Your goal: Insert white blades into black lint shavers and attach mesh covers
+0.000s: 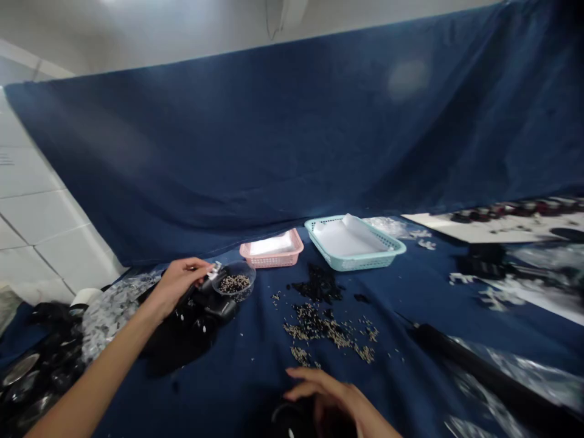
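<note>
My left hand [179, 285] is closed, pinching a small white plastic piece [214, 270] between thumb and fingertips. Just under and beside that piece stands a clear round bowl [241, 275] with small screws [234, 283] in it. Black plastic parts [221, 306] lie below this hand, next to the bowl. At the bottom edge, my right hand [331, 395] curls its fingers over a dark black rounded part [292, 420]. That part is blurred and partly cut off by the frame. Loose screws [335, 333] and small black pieces [319, 285] are spread on the blue cloth beyond my right hand.
A pink basket [274, 261] and a light-blue basket [360, 263] stand at the back. Clear bagged parts [112, 313] and black parts [50, 365] crowd the left. To the right lie a black electric screwdriver [483, 362], plastic bags [533, 371] and white pieces [499, 296].
</note>
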### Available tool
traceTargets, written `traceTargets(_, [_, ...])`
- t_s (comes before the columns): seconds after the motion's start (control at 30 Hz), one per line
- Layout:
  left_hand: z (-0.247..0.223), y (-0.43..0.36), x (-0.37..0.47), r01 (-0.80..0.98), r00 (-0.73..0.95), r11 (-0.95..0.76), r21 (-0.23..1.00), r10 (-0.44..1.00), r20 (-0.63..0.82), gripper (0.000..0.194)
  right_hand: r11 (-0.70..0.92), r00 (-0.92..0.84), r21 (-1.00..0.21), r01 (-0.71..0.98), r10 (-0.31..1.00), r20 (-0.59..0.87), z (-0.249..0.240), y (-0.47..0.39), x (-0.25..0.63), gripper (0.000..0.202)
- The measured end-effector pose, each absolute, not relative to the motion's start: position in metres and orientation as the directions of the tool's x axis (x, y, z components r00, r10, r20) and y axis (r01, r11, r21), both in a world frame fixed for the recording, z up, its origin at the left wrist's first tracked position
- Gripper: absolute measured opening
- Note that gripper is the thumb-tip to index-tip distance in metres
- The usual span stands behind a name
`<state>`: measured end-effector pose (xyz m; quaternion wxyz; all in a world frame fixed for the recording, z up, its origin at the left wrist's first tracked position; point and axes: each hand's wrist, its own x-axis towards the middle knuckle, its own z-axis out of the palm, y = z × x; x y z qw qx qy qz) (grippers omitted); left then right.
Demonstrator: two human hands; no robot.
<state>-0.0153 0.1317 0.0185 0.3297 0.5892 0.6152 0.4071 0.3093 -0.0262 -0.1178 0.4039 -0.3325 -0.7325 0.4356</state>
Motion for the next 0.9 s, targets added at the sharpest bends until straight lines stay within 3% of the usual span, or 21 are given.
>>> traceTargets(0.17, [-0.023, 0.04, 0.064, -0.031, 0.093, 0.02, 0.999, 0.996, -0.017, 0.047, 0.421, -0.333, -0.896, 0.144, 0.873, 0.356, -0.098, -0.032, 0.306, 0.068])
traceTargets(0.37, [-0.069, -0.014, 0.103, -0.304, 0.163, 0.124, 0.944, 0.984, -0.077, 0.039, 0.444, -0.21, -0.892, 0.08, 0.883, 0.421, -0.101, -0.027, 0.308, 0.071])
traceTargets(0.73, [-0.093, -0.026, 0.11, -0.373, 0.143, 0.126, 0.919, 0.987, -0.077, 0.035, 0.63, -0.262, -0.775, 0.05, 0.757, 0.599, -0.09, -0.034, 0.305, 0.074])
traceTargets(0.9, [-0.093, -0.036, 0.118, -0.284, 0.156, -0.02, 0.959, 0.986, 0.067, 0.027, 0.785, -0.303, -0.608, 0.121, 0.612, 0.73, -0.084, -0.041, 0.3, 0.048])
